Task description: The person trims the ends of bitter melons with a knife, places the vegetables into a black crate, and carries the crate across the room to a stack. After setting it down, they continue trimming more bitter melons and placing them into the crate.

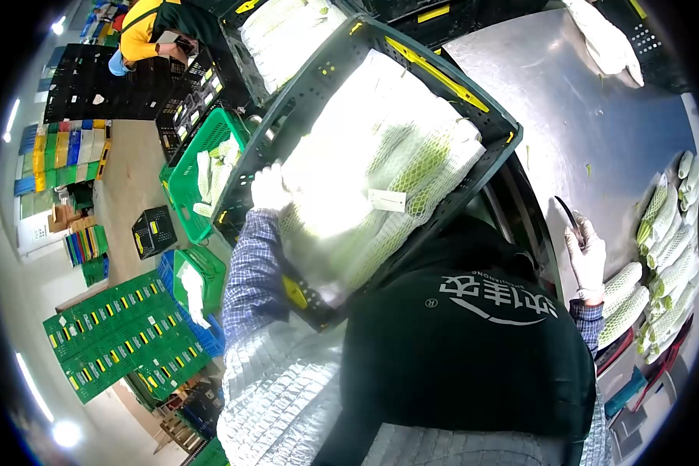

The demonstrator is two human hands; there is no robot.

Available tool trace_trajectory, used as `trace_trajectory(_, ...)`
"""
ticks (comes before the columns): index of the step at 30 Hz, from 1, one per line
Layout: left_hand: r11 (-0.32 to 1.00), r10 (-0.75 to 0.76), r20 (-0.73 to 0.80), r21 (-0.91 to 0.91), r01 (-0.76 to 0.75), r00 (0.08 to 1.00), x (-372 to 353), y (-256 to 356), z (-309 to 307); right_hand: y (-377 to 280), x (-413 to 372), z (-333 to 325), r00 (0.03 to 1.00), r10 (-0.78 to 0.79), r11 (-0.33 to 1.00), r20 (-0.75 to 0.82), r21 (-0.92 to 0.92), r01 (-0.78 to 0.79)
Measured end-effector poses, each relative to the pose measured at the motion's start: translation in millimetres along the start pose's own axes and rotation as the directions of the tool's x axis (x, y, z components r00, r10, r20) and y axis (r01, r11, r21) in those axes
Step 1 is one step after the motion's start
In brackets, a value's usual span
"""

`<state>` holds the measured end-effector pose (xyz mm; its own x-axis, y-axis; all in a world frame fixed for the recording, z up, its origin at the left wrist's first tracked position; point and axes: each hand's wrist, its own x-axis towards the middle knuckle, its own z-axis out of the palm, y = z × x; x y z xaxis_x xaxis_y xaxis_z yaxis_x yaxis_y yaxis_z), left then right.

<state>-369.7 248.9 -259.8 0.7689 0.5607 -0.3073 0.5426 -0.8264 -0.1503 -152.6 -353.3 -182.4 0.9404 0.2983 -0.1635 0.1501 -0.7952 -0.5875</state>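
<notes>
A dark green crate (342,54) in front of me holds several long pale-green gourd-like vegetables (431,159) in white foam net sleeves. One sleeve bears a small white label (387,200). My left hand (272,189), in a white glove, lies against the sleeved vegetables at the crate's left side, its fingers extended but partly washed out by glare. Over the metal table (551,116), my gloved right hand (588,255) is closed on a thin dark curved tool (565,211), whose exact kind I cannot make out. Sleeved vegetables (623,303) lie right beside that hand.
More sleeved vegetables (672,248) are heaped at the table's right edge. A white glove or cloth (607,43) lies at its far end. Left of the crate stand green baskets (185,175) and stacked green crates (124,334). A person in yellow (141,31) bends over black crates.
</notes>
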Motion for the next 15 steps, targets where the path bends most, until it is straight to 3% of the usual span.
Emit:
trace_trajectory(1, 0.999, -0.03, 0.096, 0.031, 0.028, 0.995, -1.5, -8.8, 12.9, -1.1, 0.9, 0.5, 1.0, -0.001, 1.0, -0.005, 0.009, 0.001)
trace_trajectory(3, 0.995, -0.09, 0.07, 0.04, 0.087, 0.994, -14.2, 0.8, 2.3, 0.6, 3.3, 3.2, 1.0, -0.026, 1.0, -0.015, 0.017, 0.026)
trace_trajectory(4, 0.991, -0.106, 0.019, -0.076, 0.108, 0.994, -15.4, -4.3, 16.7, 1.4, 4.9, 3.2, 0.999, -0.039, 0.999, -0.017, 0.016, 0.039)
trace_trajectory(5, 0.923, -0.118, 0.039, -0.363, 0.124, 0.992, -21.7, -5.8, 16.0, -2.6, 9.5, 0.9, 0.999, -0.048, 0.999, 0.02, 0.02, 0.047)
trace_trajectory(7, 0.816, -0.113, -0.049, -0.575, 0.064, 0.992, -37.8, 20.3, -17.1, -25.2, 21.9, -6.2, 0.994, -0.061, 0.998, 0.09, 0.029, 0.058)
trace_trajectory(8, 0.697, -0.042, -0.092, -0.716, -0.037, 0.995, -44.6, 28.9, -32.6, -42.2, 30.7, -8.4, 0.986, -0.146, 0.989, 0.082, -0.013, 0.148)
trace_trajectory(9, 0.487, 0.083, -0.166, -0.854, -0.185, 0.983, -47.6, 37.9, -46.7, -64.5, 40.9, -7.8, 0.971, -0.231, 0.971, 0.066, 0.085, 0.225)
trace_trajectory(10, 0.18, 0.094, -0.146, -0.97, -0.161, 0.985, -63.9, 76.4, -91.3, -95.5, 48.7, -8.1, 0.958, -0.267, 0.936, 0.1, 0.262, 0.234)
trace_trajectory(11, 0.167, 0.144, -0.048, -0.983, -0.072, 0.988, -74.1, 109.9, -132.3, -119.8, 56.1, -0.9, 0.94, -0.329, 0.855, 0.089, 0.451, 0.256)
trace_trajectory(12, 0.371, 0.153, -0.165, -0.904, -0.211, 0.974, -72.8, 122.0, -121.5, -143.2, 62.3, 6.8, 0.904, -0.427, 0.807, 0.023, 0.46, 0.37)
trace_trajectory(13, 0.245, 0.179, -0.198, -0.94, -0.238, 0.964, -79.5, 138.1, -123.3, -163.2, 71.6, 17.5, 0.832, -0.554, 0.571, 0.021, 0.737, 0.361)
trace_trajectory(14, 0.114, 0.204, -0.231, -0.96, -0.257, 0.951, -86.2, 154.2, -125.2, -182.1, 80.7, 24.0, 0.774, -0.633, 0.622, 0.001, 0.595, 0.509)
trace_trajectory(15, -0.341, 0.25, -0.188, -0.935, -0.095, 0.95, -101.0, 172.1, -139.3, -213.6, 74.2, 11.2, 0.767, -0.641, 0.662, 0.025, 0.524, 0.536)
